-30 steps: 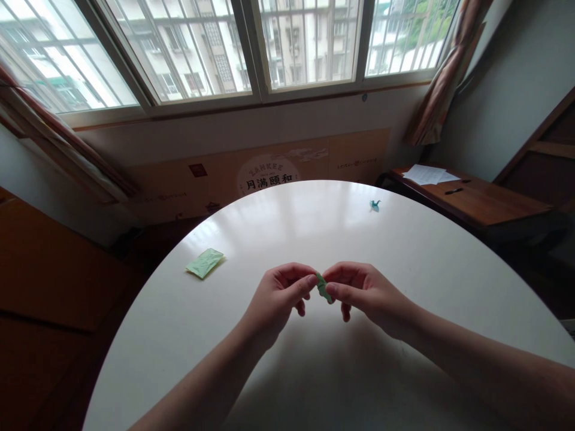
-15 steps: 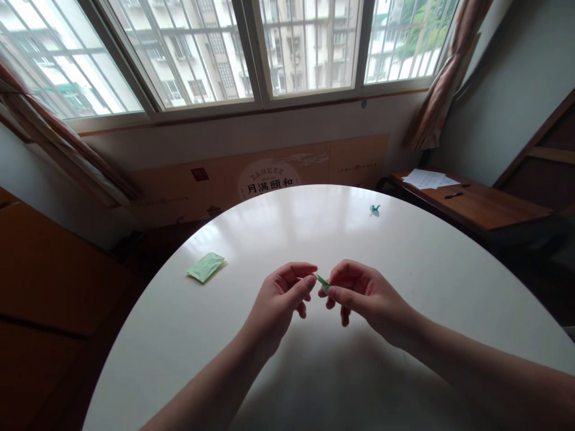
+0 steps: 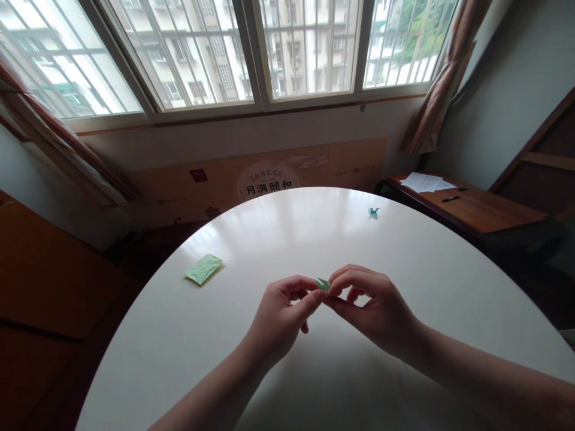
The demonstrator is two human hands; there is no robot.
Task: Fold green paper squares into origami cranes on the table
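A small piece of folded green paper [image 3: 323,285] is held over the white round table [image 3: 188,359], between the fingertips of both hands. My left hand [image 3: 287,311] pinches its left and lower side with thumb and forefinger. From the right, my right hand [image 3: 371,296] closes thumb and fingers on its other side. The fingertips cover part of the paper, so its full shape is hidden; a pointed tip sticks up.
A flat light-green paper packet [image 3: 203,270] lies on the table's left side. Near the far edge sits a small teal folded paper bird [image 3: 374,212]. Beyond, at the right, a wooden desk [image 3: 498,206] bears white sheets [image 3: 424,182] and a dark pen-like item [image 3: 450,199].
My hands have come together and turned slightly. The left fingers, apart from the green paper before, now pinch it too, and the right hand has shifted its grip.
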